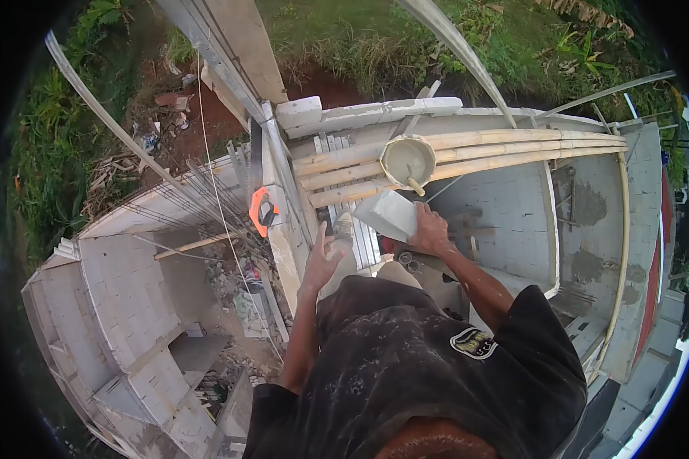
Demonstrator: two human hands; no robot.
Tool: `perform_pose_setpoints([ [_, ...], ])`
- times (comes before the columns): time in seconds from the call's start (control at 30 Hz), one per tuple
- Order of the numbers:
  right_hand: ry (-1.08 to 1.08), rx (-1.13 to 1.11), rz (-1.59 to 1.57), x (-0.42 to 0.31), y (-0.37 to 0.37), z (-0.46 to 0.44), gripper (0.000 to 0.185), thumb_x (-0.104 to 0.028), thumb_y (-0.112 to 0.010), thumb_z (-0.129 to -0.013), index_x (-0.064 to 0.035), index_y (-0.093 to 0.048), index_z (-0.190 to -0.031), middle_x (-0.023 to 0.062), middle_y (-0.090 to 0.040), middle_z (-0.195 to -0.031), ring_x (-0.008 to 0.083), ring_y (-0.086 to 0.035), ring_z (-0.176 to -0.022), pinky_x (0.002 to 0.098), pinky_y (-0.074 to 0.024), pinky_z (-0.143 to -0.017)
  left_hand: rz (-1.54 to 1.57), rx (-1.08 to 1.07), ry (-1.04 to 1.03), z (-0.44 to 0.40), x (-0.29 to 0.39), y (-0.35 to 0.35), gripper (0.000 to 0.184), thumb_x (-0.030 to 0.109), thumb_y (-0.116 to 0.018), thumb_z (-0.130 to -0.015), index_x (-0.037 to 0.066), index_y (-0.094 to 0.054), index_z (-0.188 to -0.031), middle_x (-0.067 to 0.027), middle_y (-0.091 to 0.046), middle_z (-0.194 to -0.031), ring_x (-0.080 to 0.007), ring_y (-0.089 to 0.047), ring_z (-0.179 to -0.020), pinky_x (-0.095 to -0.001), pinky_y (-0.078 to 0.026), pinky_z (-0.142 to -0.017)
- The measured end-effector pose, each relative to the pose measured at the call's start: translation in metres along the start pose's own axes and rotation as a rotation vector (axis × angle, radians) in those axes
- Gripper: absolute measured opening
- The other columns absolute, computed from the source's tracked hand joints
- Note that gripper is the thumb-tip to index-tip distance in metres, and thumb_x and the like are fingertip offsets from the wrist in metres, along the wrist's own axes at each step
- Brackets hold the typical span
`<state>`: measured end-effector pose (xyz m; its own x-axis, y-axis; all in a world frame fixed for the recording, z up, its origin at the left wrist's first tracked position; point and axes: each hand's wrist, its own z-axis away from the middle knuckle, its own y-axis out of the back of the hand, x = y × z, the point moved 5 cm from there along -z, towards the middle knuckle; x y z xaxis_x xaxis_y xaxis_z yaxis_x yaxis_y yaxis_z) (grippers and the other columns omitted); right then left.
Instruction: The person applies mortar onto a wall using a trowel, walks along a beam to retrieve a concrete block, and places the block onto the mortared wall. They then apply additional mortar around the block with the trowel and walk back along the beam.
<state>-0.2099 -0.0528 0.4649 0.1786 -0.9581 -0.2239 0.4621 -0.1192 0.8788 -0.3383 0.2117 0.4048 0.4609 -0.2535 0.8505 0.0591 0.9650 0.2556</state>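
Observation:
My right hand (430, 232) is closed on the end of a pale grey lightweight concrete block (389, 215), held tilted in front of my body. Nothing is in my left hand (322, 264); its fingers are apart beside the top of the narrow block wall (286, 252). Just beyond the block, a round bucket (386, 158) of grey mortar rests on bamboo poles, with a trowel's wooden handle (416, 187) sticking out towards me. An orange item with a dark middle (264, 212) sits against the wall, left of my left hand; its kind is unclear.
Several bamboo poles (513, 143) span to the right. A metal post (274, 141) rises along the wall, and a thin string (220, 195) hangs at left. Below are deep block-walled rooms, with rubble (241, 294) on the left floor. Grass (344, 53) lies beyond the far wall.

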Motion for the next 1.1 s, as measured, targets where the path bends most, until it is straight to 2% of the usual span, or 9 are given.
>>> perform_pose_setpoints([
  [0.1, 0.082, -0.001, 0.057, -0.024, 0.001, -0.058, 0.07, -0.021, -0.081, -0.059, -0.0051, -0.044, -0.116, 0.0149, -0.054, -0.114, 0.037, -0.062, -0.101, 0.0486, -0.0532, -0.078, -0.018, -0.014, -0.04, -0.026, -0.004, 0.009, 0.093, 0.026, -0.072, -0.082, 0.011, -0.014, -0.153, -0.0216, -0.055, -0.13, -0.036, -0.06, -0.11, -0.0441, -0.046, -0.096],
  [0.3, 0.396, 0.018, 0.188, -0.068, -0.001, -0.143, 0.076, -0.011, -0.074, -0.064, -0.0069, -0.041, -0.132, 0.0126, -0.05, -0.122, 0.0352, -0.058, -0.108, 0.0492, -0.0457, -0.089, -0.037, 0.119, -0.049, -0.083, 0.038, 0.038, 0.086, 0.017, -0.07, -0.082, 0.006, -0.02, -0.151, -0.0232, -0.053, -0.13, -0.0366, -0.05, -0.124, -0.0431, -0.04, -0.103],
  [0.4, 0.547, 0.055, 0.259, -0.078, -0.016, -0.177, 0.071, -0.011, -0.073, -0.066, -0.008, -0.043, -0.131, 0.0118, -0.05, -0.122, 0.0341, -0.057, -0.108, 0.0491, -0.0449, -0.089, -0.065, 0.122, -0.017, -0.104, 0.033, 0.042, 0.088, 0.014, -0.07, -0.08, 0.007, -0.019, -0.152, -0.0236, -0.049, -0.135, -0.0347, -0.048, -0.127, -0.0417, -0.037, -0.106],
  [0.6, 0.626, 0.047, 0.384, -0.078, -0.076, -0.235, 0.073, -0.012, -0.075, -0.065, -0.0088, -0.044, -0.131, 0.011, -0.051, -0.122, 0.0327, -0.056, -0.11, 0.0494, -0.0444, -0.089, -0.044, 0.248, -0.007, -0.106, -0.012, 0.044, 0.089, 0.014, -0.07, -0.081, 0.006, -0.016, -0.152, -0.0257, -0.046, -0.138, -0.035, -0.046, -0.13, -0.0417, -0.036, -0.107],
  [0.7, 0.547, -0.099, 0.318, -0.073, -0.058, -0.239, 0.074, -0.013, -0.077, -0.064, -0.0084, -0.045, -0.131, 0.0114, -0.05, -0.125, 0.0335, -0.055, -0.111, 0.0493, -0.0443, -0.09, -0.04, 0.265, 0.122, -0.089, -0.03, 0.047, 0.089, 0.015, -0.07, -0.082, 0.004, -0.015, -0.152, -0.0271, -0.043, -0.141, -0.0362, -0.044, -0.131, -0.0413, -0.035, -0.108],
  [0.8, 0.63, -0.07, 0.383, -0.068, -0.05, -0.247, 0.08, -0.018, -0.08, -0.062, -0.0079, -0.044, -0.132, 0.0115, -0.05, -0.128, 0.0336, -0.054, -0.112, 0.0481, -0.0444, -0.092, 0.035, 0.256, 0.189, -0.088, -0.051, 0.028, 0.09, 0.017, -0.07, -0.083, 0.003, -0.014, -0.152, -0.0282, -0.043, -0.14, -0.0373, -0.044, -0.131, -0.041, -0.035, -0.109],
  [0.9, 0.674, -0.191, 0.471, -0.089, -0.041, -0.262, 0.086, -0.02, -0.082, -0.059, -0.0079, -0.043, -0.134, 0.0123, -0.049, -0.131, 0.0348, -0.054, -0.114, 0.0472, -0.0427, -0.097, 0.058, 0.262, 0.223, -0.108, -0.062, 0.015, 0.092, 0.02, -0.071, -0.082, 0.002, -0.014, -0.152, -0.0288, -0.047, -0.136, -0.038, -0.045, -0.129, -0.0417, -0.035, -0.108],
  [1.0, 0.708, -0.193, 0.43, -0.089, -0.043, -0.27, 0.083, -0.02, -0.084, -0.058, -0.0079, -0.044, -0.129, 0.0141, -0.049, -0.129, 0.037, -0.058, -0.109, 0.0495, -0.046, -0.091, 0.148, 0.297, 0.228, -0.14, -0.059, 0.013, 0.093, 0.022, -0.071, -0.082, 0.001, -0.013, -0.151, -0.0282, -0.046, -0.137, -0.0372, -0.046, -0.129, -0.0419, -0.035, -0.108],
  [1.1, 0.737, -0.121, 0.363, -0.081, -0.043, -0.272, 0.078, -0.016, -0.082, -0.06, -0.0077, -0.044, -0.129, 0.0139, -0.049, -0.129, 0.0381, -0.056, -0.111, 0.0501, -0.0444, -0.094, 0.102, 0.221, 0.277, -0.183, -0.124, -0.002, 0.089, 0.026, -0.069, -0.085, 0.001, -0.015, -0.151, -0.0277, -0.043, -0.14, -0.0373, -0.045, -0.13, -0.0402, -0.036, -0.107],
])
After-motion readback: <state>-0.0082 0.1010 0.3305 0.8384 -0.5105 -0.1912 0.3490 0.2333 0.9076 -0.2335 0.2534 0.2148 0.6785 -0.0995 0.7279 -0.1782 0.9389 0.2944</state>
